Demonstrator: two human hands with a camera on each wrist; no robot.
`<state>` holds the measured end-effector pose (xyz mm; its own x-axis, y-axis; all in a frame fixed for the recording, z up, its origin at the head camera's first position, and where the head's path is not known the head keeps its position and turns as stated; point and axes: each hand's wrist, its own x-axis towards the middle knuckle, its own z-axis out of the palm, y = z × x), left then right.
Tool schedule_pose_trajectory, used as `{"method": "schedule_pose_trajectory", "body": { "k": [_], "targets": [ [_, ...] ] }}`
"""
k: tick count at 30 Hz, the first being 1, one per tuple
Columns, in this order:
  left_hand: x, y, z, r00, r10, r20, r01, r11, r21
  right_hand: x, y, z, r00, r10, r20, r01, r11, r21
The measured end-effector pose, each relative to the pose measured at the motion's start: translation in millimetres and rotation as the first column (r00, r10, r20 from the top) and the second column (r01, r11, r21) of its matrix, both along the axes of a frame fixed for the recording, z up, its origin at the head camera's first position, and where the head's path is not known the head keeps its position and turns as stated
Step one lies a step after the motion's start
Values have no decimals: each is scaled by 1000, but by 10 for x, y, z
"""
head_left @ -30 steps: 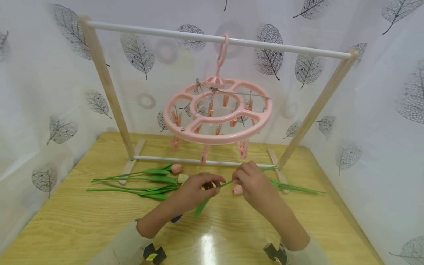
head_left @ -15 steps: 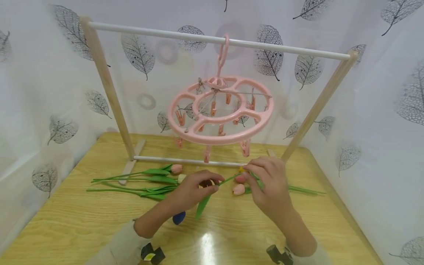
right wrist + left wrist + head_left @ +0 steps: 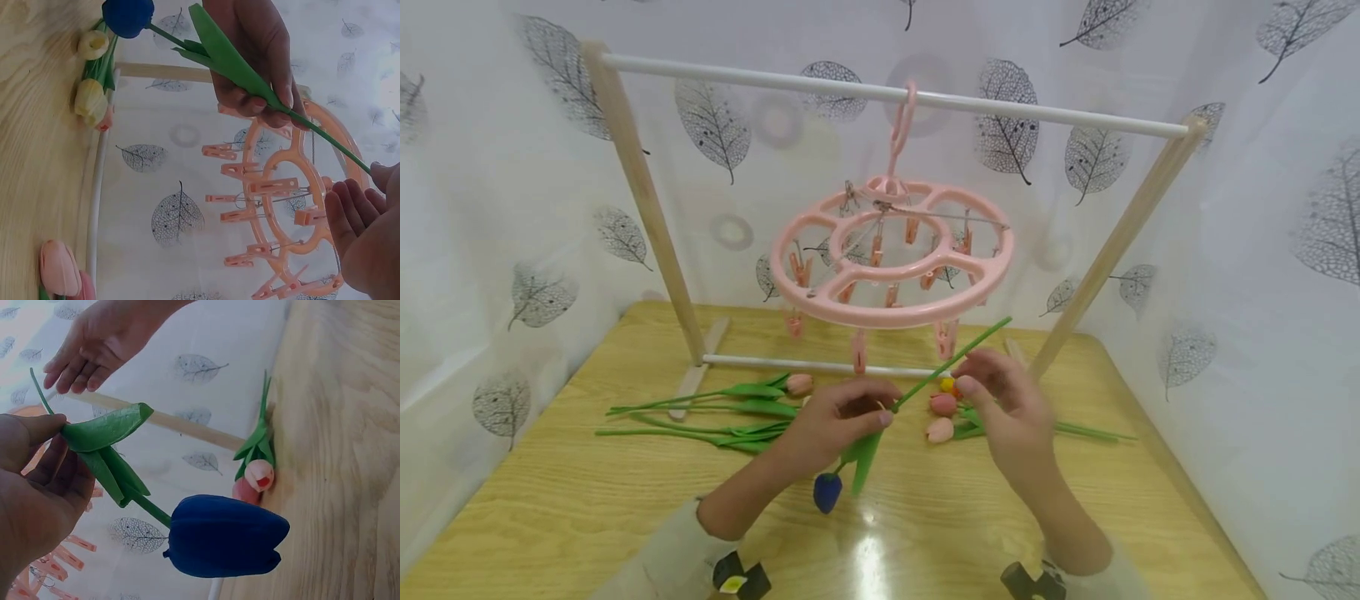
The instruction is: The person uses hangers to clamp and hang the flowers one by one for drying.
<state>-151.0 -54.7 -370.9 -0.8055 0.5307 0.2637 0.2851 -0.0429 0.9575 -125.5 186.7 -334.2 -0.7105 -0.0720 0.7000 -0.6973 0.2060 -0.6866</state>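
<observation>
In the head view, my left hand (image 3: 838, 427) pinches an artificial blue tulip (image 3: 827, 492) by its green stem near the leaves (image 3: 867, 458). The blossom hangs toward me, and the bare stem (image 3: 973, 343) slants up to the right. My right hand (image 3: 1015, 417) is beside that stem with relaxed fingers, holding nothing. The left wrist view has the large blue blossom (image 3: 228, 536) low in the middle, and my right hand (image 3: 115, 344) apart from the stem. A pink round clothes-drying hanger (image 3: 891, 317) with several clothespins (image 3: 860, 352) hangs above and beyond both hands.
The hanger hooks over the white top bar (image 3: 1052, 108) of a wooden-legged rack. Tulips with pale and pink blossoms lie left (image 3: 752, 408) on the table; pink tulips (image 3: 940, 430) and a yellow blossom (image 3: 947, 384) lie on the right. Leaf-printed curtain surrounds the table.
My right hand has let go of the stem and moved right. The blue tulip has tilted, its stem end rising and its blossom coming into view below my left hand. The hanger sways slightly.
</observation>
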Motion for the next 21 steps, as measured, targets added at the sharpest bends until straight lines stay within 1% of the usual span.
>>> {"method": "schedule_pose_trajectory", "body": {
  "k": [2,3,4,6,9,16,21],
  "targets": [
    [14,16,-5,1000,-12,-10,12,1000,1,24,-31,0,993,57,104,-52,998,-46],
    [20,23,-8,1000,-16,-13,16,1000,-4,33,-43,-1,987,82,139,-74,995,-61],
    [24,29,-13,1000,-20,-16,19,1000,-12,40,-51,-3,981,103,165,-92,993,-73],
    [30,36,-21,1000,-24,-12,24,999,-37,52,-62,-9,974,116,192,-103,992,-76],
    [33,39,-19,999,-31,-9,30,996,-80,58,-65,-11,973,103,207,-91,994,-65],
    [45,35,7,999,-40,-10,38,984,-174,52,-51,9,979,72,193,-57,995,-85],
    [51,36,9,999,-36,-16,32,979,-201,53,-43,21,977,99,191,-78,990,-113]
  ]
}}
